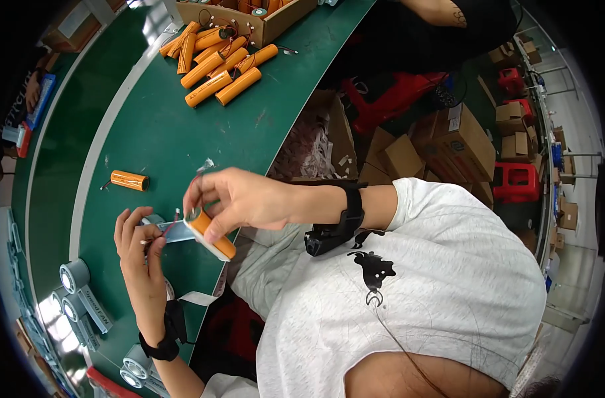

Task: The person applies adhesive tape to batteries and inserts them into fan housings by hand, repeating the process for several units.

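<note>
An orange cylindrical battery (213, 233) with a white strip along its side is in my right hand (228, 199), the thumb and fingers closed round it. It is tilted over the near part of the green table. To its left, my left hand (140, 249) pinches a thin reddish wire between thumb and forefinger. Just behind those fingers shows a pale blue-grey handheld fan body (176, 231), partly hidden by both hands. Another orange battery (129, 180) with a short lead lies apart on the table, beyond my left hand.
Several orange batteries (219, 69) lie piled beside a cardboard box (282, 21) of more batteries on the green table (176, 126). Several grey handheld fans (83, 305) stand at the left. A white strip (199, 298) hangs at the table edge; a carton of scraps (313, 146) is beside it.
</note>
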`<move>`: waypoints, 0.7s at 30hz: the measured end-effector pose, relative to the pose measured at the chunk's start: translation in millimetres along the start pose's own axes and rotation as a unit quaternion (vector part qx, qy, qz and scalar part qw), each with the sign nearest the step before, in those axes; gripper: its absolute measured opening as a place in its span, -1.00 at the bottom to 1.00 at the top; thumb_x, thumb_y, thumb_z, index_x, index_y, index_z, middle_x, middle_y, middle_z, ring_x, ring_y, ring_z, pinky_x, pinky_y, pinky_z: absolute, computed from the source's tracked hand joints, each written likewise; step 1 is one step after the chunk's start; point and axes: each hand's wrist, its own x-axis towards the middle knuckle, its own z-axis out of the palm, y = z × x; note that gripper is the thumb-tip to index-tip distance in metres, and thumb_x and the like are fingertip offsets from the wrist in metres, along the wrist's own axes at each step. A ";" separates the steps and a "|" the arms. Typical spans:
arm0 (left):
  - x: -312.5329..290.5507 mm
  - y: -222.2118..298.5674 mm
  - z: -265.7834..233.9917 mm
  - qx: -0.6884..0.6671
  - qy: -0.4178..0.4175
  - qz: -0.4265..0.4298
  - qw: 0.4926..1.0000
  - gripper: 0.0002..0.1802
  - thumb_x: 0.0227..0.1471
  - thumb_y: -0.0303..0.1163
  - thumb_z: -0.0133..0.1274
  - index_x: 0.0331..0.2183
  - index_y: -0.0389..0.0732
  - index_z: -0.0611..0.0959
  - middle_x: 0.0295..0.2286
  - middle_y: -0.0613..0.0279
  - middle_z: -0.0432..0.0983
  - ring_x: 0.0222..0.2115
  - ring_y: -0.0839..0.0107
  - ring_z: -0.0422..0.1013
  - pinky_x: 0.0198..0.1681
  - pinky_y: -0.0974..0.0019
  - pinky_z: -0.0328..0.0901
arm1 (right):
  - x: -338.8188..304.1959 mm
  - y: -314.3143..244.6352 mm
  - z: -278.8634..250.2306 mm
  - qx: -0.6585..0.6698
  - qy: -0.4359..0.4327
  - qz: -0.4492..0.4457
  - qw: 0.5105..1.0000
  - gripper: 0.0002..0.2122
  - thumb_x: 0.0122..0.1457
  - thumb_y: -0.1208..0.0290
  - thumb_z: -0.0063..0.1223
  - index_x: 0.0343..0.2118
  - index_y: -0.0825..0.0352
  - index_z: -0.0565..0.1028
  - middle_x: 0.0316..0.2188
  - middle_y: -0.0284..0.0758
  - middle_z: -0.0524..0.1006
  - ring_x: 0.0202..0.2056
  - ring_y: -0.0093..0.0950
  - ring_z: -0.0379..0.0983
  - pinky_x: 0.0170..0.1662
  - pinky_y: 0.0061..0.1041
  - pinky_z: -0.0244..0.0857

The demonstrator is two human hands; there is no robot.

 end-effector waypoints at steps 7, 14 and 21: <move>-5.4 2.0 16.9 0.151 0.099 0.009 0.983 -0.81 0.00 -0.65 -0.24 -0.27 -0.31 0.35 -0.15 0.11 0.31 0.02 0.10 0.09 0.01 0.16 0.01 | 1.8 -13.8 23.9 -0.221 0.075 -0.222 0.947 -0.75 -0.16 0.73 0.11 -0.36 0.39 0.39 -0.34 -0.36 0.37 -0.28 -0.52 0.40 -0.20 -0.53 0.38; -7.3 4.5 18.5 -0.068 0.130 -0.065 0.987 -0.72 0.06 -0.60 -0.28 -0.13 -0.32 0.30 -0.16 0.17 0.30 -0.23 0.34 0.20 -0.12 0.37 0.11 | 3.6 3.8 20.2 -0.479 0.046 -0.253 0.839 -0.78 -0.17 0.68 0.11 -0.41 0.38 0.39 -0.37 -0.32 0.37 -0.32 -0.41 0.39 -0.33 -0.49 0.33; -9.1 -2.4 20.0 -0.174 0.140 -0.050 0.973 -0.66 0.05 -0.60 -0.26 -0.08 -0.33 0.29 -0.15 0.22 0.27 -0.39 0.49 0.14 -0.23 0.50 0.14 | 33.4 19.5 11.2 -0.514 0.015 -0.179 0.839 -0.79 -0.12 0.52 0.12 -0.38 0.31 0.38 -0.45 -0.33 0.36 -0.45 -0.38 0.31 -0.39 -0.40 0.16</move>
